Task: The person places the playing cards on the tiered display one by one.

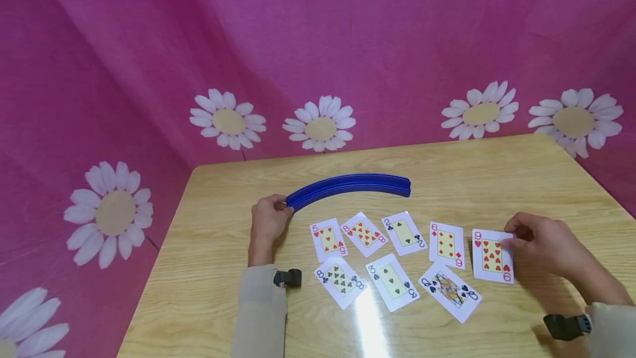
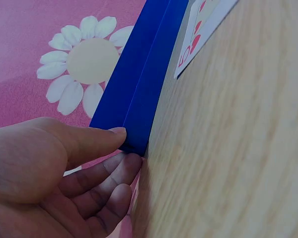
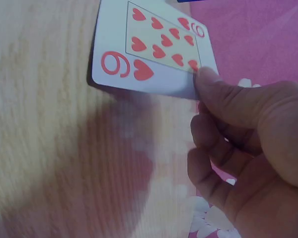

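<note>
My left hand (image 1: 268, 220) pinches the left end of a curved blue playing card holder (image 1: 348, 184), thumb on its face in the left wrist view. No cards stand in its groove. At the right, my right hand (image 1: 549, 245) holds a nine of hearts (image 1: 492, 257) by its right edge between thumb and fingers. That card faces up, its near edge casting a shadow on the wood in the right wrist view. Just left of it lie a six of diamonds (image 1: 446, 243) and a queen of spades (image 1: 449, 291).
More face-up cards lie below the holder: a five of hearts (image 1: 328, 239), eight of hearts (image 1: 364, 234), two of clubs (image 1: 404, 233), eight of clubs (image 1: 340, 283) and three of spades (image 1: 392, 282). A pink flowered cloth (image 1: 387, 43) hangs behind the wooden table (image 1: 213, 291).
</note>
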